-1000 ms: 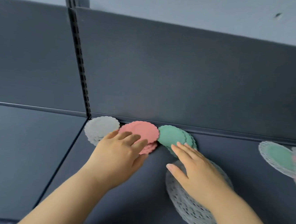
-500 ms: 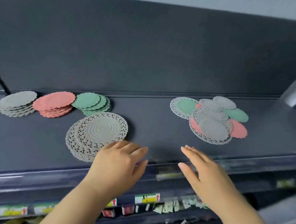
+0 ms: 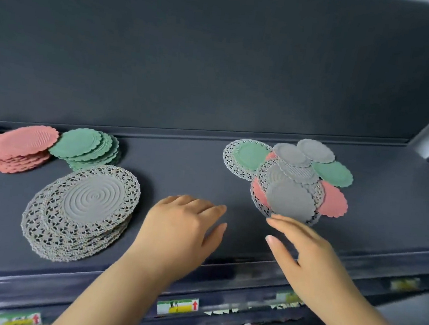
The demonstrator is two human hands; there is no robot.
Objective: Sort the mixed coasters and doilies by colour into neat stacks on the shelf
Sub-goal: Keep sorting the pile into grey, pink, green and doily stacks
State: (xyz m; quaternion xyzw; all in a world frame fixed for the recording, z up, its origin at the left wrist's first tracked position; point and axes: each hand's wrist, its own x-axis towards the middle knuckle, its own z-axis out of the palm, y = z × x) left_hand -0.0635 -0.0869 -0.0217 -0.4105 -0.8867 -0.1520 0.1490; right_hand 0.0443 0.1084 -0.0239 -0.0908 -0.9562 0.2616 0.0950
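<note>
Both hands have advanced over the shelf [image 3: 180, 177] since half a second ago. The right hand [image 3: 303, 257] now reaches the near edge of the mixed pile [image 3: 296, 170] on the shelf's right half. Its coasters and doilies are round, with no long axis, and lie flat and overlapping. The right fingers [image 3: 281, 222] are straight and hold nothing; whether they touch the pile is unclear. The left hand [image 3: 181, 227] hovers flat with relaxed fingers and is empty. To the left sit the lace doily stack [image 3: 82, 212], green stack [image 3: 86, 147] and pink stack [image 3: 21, 146].
</note>
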